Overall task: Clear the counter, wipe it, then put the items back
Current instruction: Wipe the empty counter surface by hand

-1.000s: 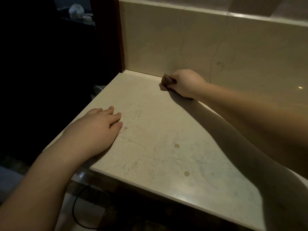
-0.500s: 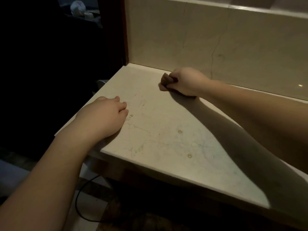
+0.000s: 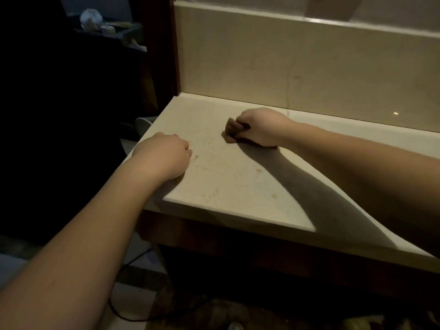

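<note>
Gripping a dark cloth (image 3: 234,131), right hand (image 3: 263,127) (fisted) presses the counter (image 3: 238,186).

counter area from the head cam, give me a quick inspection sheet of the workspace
surface: pale marble counter, bare of items; a few small droplets remain on it
job's things: dark cloth bunched in the right hand, pressed on the counter near the backsplash
clutter: nothing seen on the counter
hands: right hand closed around the cloth; left hand resting on the counter's left edge, fingers curled, holding nothing
cables: one dark cable on the floor below the counter
surroundings: dim room; a dark shelf at upper left with pale items too blurred to identify
</note>
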